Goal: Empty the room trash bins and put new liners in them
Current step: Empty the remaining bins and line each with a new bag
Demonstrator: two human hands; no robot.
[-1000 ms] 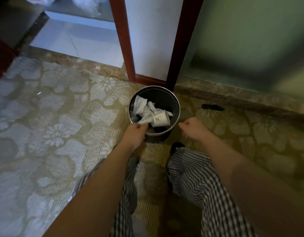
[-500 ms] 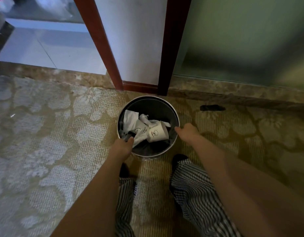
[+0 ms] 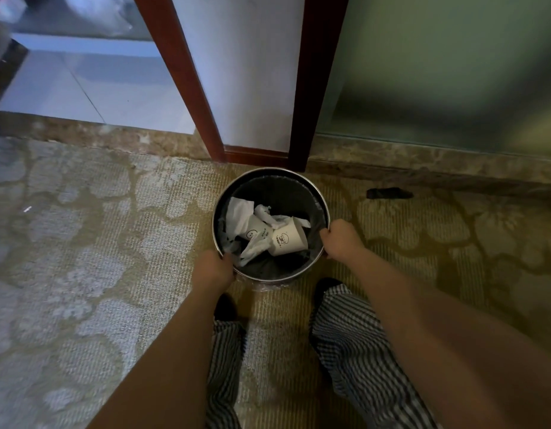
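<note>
Now left hand (image 3: 214, 269) and right hand (image 3: 341, 241) grip the round black-lined bin (image 3: 286, 193), paper cups (image 3: 288, 239) inside

Round trash bin (image 3: 268, 170) on patterned carpet (image 3: 82, 243), dark liner (image 3: 283, 196) inside. In the bin, crumpled tissue (image 3: 240, 212) and white paper cups (image 3: 288, 239). Left hand (image 3: 214, 269) gripping the bin's near-left rim, right hand (image 3: 342, 239) gripping its right rim. Just behind the bin, a red-brown door frame (image 3: 317, 88). Right of the bin, apart, a small dark object (image 3: 389, 193).
</note>
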